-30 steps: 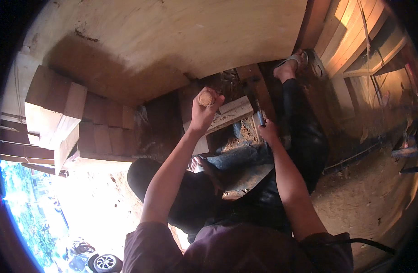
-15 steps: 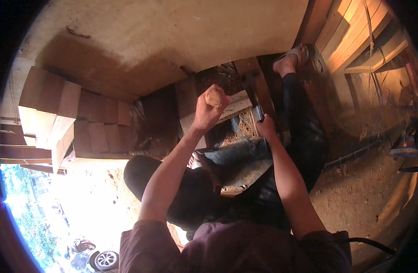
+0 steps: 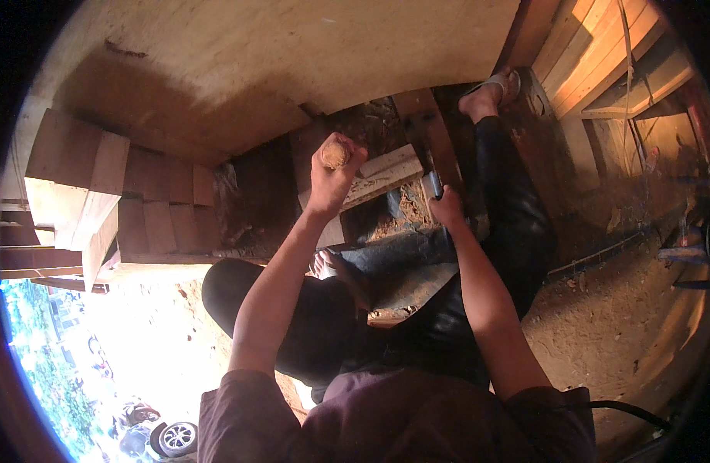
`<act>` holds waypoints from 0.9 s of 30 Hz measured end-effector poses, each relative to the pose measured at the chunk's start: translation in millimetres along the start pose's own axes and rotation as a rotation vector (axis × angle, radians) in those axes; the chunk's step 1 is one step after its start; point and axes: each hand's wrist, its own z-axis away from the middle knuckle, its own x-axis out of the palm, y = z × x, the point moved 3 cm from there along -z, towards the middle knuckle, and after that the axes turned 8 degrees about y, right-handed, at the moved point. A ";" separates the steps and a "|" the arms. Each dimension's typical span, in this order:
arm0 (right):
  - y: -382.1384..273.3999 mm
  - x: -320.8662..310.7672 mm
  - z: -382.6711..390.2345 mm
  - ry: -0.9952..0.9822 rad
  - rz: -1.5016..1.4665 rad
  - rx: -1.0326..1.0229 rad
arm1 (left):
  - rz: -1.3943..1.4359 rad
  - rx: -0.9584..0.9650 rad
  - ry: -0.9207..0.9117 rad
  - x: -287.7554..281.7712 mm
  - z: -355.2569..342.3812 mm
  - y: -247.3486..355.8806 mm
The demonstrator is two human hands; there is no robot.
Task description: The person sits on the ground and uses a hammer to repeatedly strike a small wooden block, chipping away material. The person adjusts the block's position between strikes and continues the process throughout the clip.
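My left hand (image 3: pixel 335 181) is closed round an upright wooden stick, whose rough, pale, round end (image 3: pixel 336 155) points up at me; the fist hides its lower part. To its right, my right hand (image 3: pixel 447 207) grips a narrow blue-grey metal tool (image 3: pixel 435 182), possibly a chisel; its working end is hard to make out. The tool stands by the right end of a pale timber piece (image 3: pixel 386 175), which lies slantwise between my hands. Wood chips (image 3: pixel 411 202) are gathered just below the timber.
My legs are spread around the work, with one sandalled foot (image 3: pixel 490 92) at the far right. A large wooden panel (image 3: pixel 293 54) spans the far side. Stacked wooden blocks (image 3: pixel 69 147) stand at left, more boards (image 3: pixel 602 46) at upper right. A black cable (image 3: pixel 629 407) runs by my right sleeve.
My left hand has moved a little away from me and to the left with the wooden stick. My right hand has barely shifted and keeps its hold. The whole view has slid slightly.
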 end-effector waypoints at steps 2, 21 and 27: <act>1.7 0.2 -0.4 0.020 -0.001 -0.050 | -0.012 0.022 0.007 -1.0 0.1 2.1; -50.0 -95.0 3.6 0.113 -0.220 0.077 | 0.133 0.054 -0.053 1.5 -5.8 -7.9; -25.1 -79.0 -0.9 0.079 -0.304 0.059 | 0.123 0.061 -0.094 3.0 -3.6 -3.9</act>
